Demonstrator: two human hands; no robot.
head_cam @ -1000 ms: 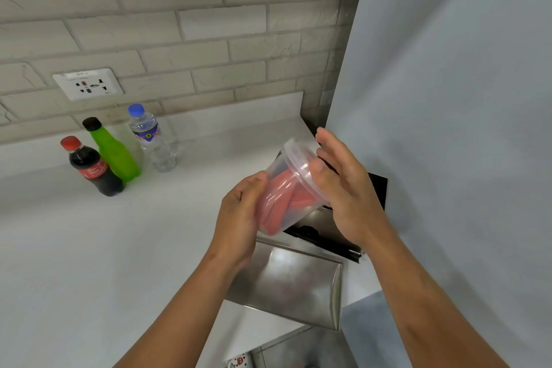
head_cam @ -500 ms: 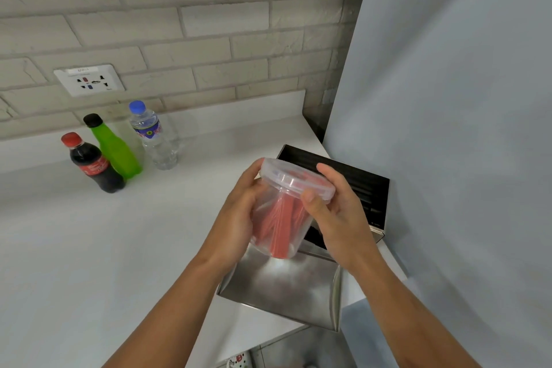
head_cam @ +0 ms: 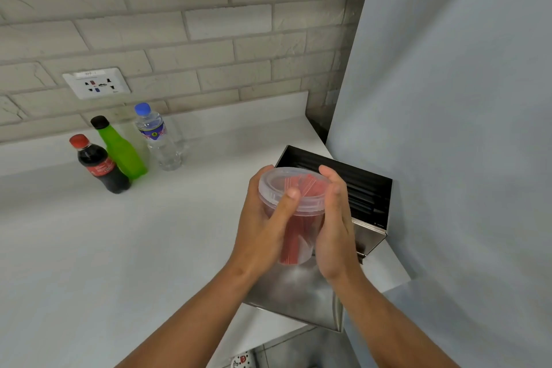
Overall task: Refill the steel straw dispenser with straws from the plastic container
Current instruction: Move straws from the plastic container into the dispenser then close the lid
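Observation:
A clear plastic container (head_cam: 301, 219) with red straws (head_cam: 294, 243) inside stands upright between my hands, its clear lid (head_cam: 294, 188) on top. My left hand (head_cam: 263, 230) wraps its left side, thumb pressed on the lid's rim. My right hand (head_cam: 336, 227) presses flat against its right side. Behind and below them sits the steel straw dispenser (head_cam: 370, 233), open at the top with dark straws (head_cam: 363, 194) lying inside. Its steel lid (head_cam: 298, 293) hangs open toward me.
A cola bottle (head_cam: 100, 166), a green bottle (head_cam: 121, 151) and a water bottle (head_cam: 158, 137) stand at the back left of the white counter (head_cam: 104, 248). A wall socket (head_cam: 97, 82) sits on the brick wall. A grey panel (head_cam: 448, 128) closes the right side.
The container went from tilted on its side to upright and came lower, in front of the dispenser. My right hand shifted from the lid's face to the container's right side.

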